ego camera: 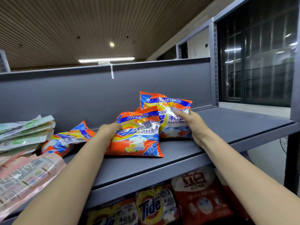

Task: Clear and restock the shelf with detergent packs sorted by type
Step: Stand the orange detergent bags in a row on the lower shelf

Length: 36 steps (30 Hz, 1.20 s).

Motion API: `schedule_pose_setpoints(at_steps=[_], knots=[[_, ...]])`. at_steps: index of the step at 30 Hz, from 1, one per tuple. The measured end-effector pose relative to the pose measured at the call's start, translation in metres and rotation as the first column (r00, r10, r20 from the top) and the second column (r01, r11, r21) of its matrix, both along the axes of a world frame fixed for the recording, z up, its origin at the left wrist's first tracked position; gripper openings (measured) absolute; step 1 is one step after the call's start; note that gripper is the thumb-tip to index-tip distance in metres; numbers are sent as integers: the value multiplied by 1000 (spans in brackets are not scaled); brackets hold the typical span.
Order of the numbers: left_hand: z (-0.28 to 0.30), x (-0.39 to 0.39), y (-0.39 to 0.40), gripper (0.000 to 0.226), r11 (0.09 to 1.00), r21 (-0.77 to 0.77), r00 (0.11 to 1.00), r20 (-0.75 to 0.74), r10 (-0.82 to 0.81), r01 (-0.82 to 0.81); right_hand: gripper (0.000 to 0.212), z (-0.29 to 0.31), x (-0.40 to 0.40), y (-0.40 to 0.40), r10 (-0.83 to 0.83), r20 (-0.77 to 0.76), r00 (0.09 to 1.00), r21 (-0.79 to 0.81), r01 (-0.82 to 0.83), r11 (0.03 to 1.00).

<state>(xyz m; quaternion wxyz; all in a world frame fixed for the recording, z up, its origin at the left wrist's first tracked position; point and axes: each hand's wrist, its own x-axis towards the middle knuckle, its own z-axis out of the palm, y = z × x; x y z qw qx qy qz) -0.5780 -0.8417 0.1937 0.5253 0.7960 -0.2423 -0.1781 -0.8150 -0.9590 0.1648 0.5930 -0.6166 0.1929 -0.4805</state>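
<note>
Fingers (pixel 181 113) of right hand (pixel 194 125) gripping rear Tide pack (pixel 168 111), left hand (pixel 108 133) fingers hidden behind front Tide pack (pixel 138 137), grip unclear

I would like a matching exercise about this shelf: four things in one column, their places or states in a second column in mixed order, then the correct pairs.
Things:
1. left hand
2. right hand
3. red Liby pack
4. green-and-white packs

Places or states:
A. stacked at the left end of the top shelf
B. grips the front Tide pack
C. on the lower shelf
D. grips the rear Tide pack

Pairs: 1-B, 2-D, 3-C, 4-A
</note>
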Motion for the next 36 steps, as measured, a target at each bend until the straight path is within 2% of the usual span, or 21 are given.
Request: schedule_pose_setpoints(at_steps=[3, 5, 8, 10, 13, 17, 21, 25, 28, 32, 36], knots=[[-1, 1, 0, 36, 998, -66, 996, -86, 2, -7, 25, 1, 7, 0, -157, -28, 987, 15, 157, 987], [-4, -3, 3, 35, 993, -100, 997, 43, 66, -62, 23, 2, 13, 1, -317, -70, 946, -67, 312, 948], [-9, -15, 14, 37, 974, -150, 925, 316, 212, -172, 20, 6, 17, 15, -584, -192, 789, -317, 513, 798], [-9, -25, 26, 39, 952, -205, 879, 378, 290, -226, 20, 6, 15, 24, -650, -201, 733, -359, 562, 745], [-9, -38, 42, 37, 908, -315, 828, 402, 391, -275, 21, 4, 7, 41, -678, -162, 717, -343, 603, 720], [-11, -58, 65, 35, 838, -445, 767, 401, 501, -315, 17, -1, -18, 62, -713, -32, 700, -319, 669, 671], [-12, -85, 90, 34, 776, -539, 703, 409, 582, -329, 22, -4, -47, 78, -762, 47, 646, -342, 727, 595], [-21, -111, 114, 39, 704, -589, 665, 344, 663, -397, 28, -11, -68, 95, -774, 158, 613, -294, 778, 556], [-36, -127, 133, 39, 652, -637, 648, 299, 700, -411, 27, -18, -81, 104, -749, 237, 619, -212, 785, 582], [-70, -133, 157, 40, 592, -744, 681, 259, 684, -311, 22, -34, -96, 106, -706, 297, 643, -192, 764, 616], [-114, -150, 172, 39, 658, -698, 671, 347, 655, -281, 36, -69, -99, 108, -652, 234, 721, -271, 692, 669]])
